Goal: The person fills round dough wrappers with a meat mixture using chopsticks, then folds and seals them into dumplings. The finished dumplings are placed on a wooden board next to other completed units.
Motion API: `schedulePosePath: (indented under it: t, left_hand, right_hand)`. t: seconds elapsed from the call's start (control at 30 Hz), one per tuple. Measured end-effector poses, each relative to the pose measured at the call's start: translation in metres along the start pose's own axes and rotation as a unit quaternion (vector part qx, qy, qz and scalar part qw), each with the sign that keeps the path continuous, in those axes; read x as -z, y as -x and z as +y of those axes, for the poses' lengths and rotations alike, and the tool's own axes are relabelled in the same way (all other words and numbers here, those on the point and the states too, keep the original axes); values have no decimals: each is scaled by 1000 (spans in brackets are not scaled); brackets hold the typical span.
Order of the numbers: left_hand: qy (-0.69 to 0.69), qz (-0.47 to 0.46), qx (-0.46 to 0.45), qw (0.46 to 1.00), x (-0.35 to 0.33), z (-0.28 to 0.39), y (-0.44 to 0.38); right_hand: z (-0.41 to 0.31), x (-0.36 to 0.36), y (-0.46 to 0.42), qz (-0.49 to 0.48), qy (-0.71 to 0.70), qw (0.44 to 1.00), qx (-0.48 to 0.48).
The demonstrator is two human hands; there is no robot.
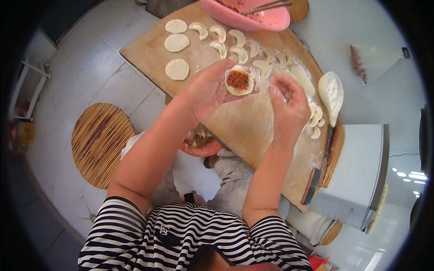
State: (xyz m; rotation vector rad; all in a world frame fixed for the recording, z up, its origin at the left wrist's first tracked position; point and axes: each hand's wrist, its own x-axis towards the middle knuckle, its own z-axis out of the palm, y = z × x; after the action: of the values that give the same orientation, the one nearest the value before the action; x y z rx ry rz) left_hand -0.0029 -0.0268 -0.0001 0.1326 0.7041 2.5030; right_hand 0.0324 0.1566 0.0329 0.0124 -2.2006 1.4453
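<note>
My left hand (212, 84) holds a round dough wrapper (239, 88) with reddish-brown filling (238, 80) heaped at its middle. To its right, over the board, my right hand (290, 96) is raised with its fingers curled; whether anything lies between them is hidden. Several crescent dumplings (218, 34) sit in loose rows on the floured wooden board (237, 118) beyond my hands. Flat dough rounds (177, 69) lie at the board's left part. Small curved dough pieces (316, 117) are beside my right wrist, partly covered by it.
A pink basin (271, 23) with filling and chopsticks (268, 6) stands at the far edge. On the right are a white scoop of flour (330, 95) and a dark-bladed tool (311, 186). A round slatted mat (101, 145) is at left; an orange-red basin (200, 150) sits below the board.
</note>
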Motion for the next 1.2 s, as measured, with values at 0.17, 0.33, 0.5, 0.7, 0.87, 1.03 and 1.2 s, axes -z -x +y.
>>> schedulePosePath:
  t: [0.17,0.33,0.5,0.7,0.87,1.03,1.2]
  left_hand:
    - [-14,-31,34,999,3,-16,7]
    - [-67,3,48,997,-4,-23,12]
    - [-37,-38,59,997,-3,-27,15]
    - [-119,-52,87,988,-2,-30,14]
    - [-319,-96,72,940,-17,-22,24]
    - [-480,-95,22,872,-12,-28,25]
    - [-565,-81,-15,821,-13,-31,27]
  right_hand:
    - [19,10,46,-23,87,983,163]
    - [27,11,45,-57,92,970,218]
    - [30,14,45,-63,100,957,264]
    - [31,14,46,-45,98,955,278]
    - [19,17,48,-75,81,972,207]
    - [22,16,50,-93,60,982,153]
    - [26,14,52,-100,55,983,146]
